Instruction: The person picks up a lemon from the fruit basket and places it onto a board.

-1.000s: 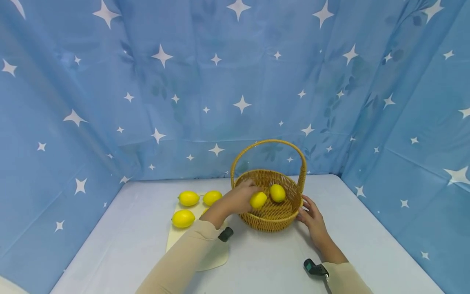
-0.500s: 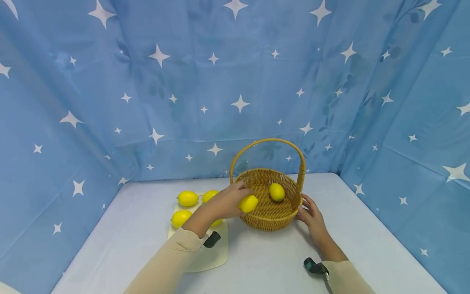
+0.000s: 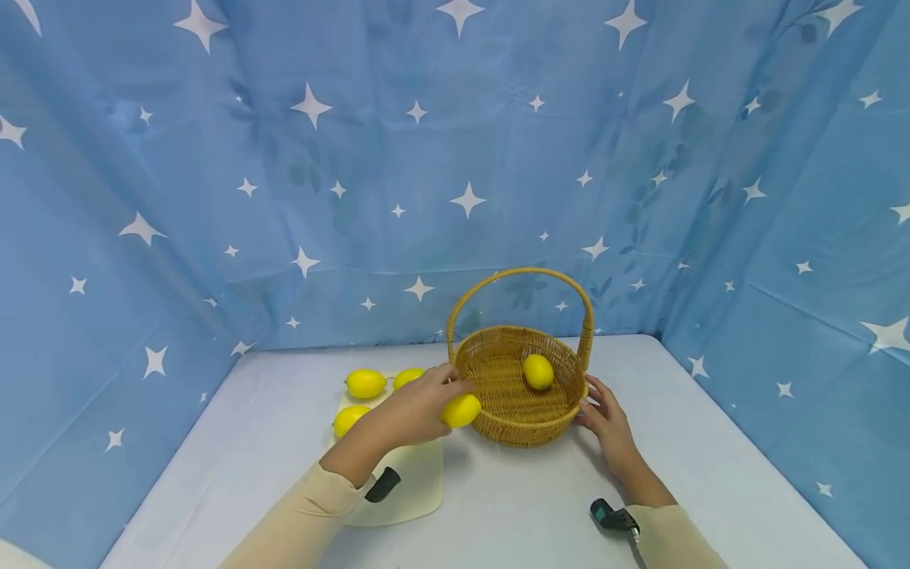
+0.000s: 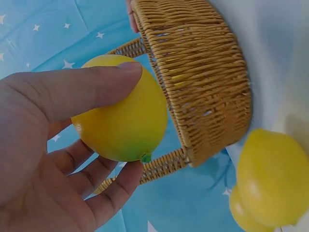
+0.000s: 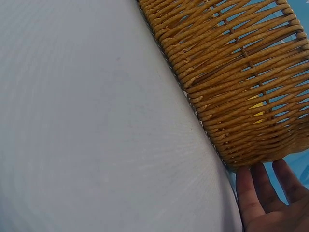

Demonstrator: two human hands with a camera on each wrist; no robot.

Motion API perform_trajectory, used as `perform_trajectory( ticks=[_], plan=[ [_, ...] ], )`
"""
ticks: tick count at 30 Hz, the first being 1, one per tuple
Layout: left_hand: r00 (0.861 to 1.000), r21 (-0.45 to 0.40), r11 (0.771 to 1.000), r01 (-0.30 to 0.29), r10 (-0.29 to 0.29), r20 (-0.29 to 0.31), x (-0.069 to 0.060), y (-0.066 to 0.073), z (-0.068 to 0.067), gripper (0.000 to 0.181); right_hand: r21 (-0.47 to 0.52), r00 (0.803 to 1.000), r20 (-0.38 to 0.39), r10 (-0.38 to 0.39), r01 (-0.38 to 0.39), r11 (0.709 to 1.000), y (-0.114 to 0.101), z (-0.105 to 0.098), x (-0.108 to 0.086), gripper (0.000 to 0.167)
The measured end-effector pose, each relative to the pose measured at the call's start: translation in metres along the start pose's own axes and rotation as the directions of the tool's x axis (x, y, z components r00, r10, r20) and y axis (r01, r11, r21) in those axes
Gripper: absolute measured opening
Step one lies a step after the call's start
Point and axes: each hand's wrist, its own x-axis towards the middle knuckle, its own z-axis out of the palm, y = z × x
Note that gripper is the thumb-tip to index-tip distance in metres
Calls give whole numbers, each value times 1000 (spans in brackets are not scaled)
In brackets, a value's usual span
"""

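My left hand (image 3: 419,407) grips a yellow lemon (image 3: 460,410) just left of the wicker basket (image 3: 522,433), outside its rim. In the left wrist view the thumb lies across that lemon (image 4: 125,116), with fingers behind and under it. The basket has a tall arched handle, and one lemon (image 3: 538,371) sits inside it. On the basket's right side, my right hand (image 3: 605,420) touches the wall. The right wrist view shows its fingertips (image 5: 246,181) against the lower weave (image 5: 227,87), the fingers fairly straight.
A cream board (image 3: 408,498) lies on the white table (image 3: 512,506), left of the basket. Lemons (image 3: 366,383) rest on it, partly hidden by my left arm. Blue star-patterned curtain (image 3: 398,158) encloses the back and sides.
My left hand has moved left and toward me with the lemon, from over the basket to outside its left rim. The right hand stays at the basket.
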Motion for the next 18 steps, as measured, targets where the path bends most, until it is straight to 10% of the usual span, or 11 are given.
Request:
perform_trajectory(
  ticks=[18],
  plan=[
    [1000, 16, 1000, -1, 1, 0, -55, -12, 22, 61, 20, 1000, -16, -3, 3, 1000, 22, -3, 8, 61]
  ],
)
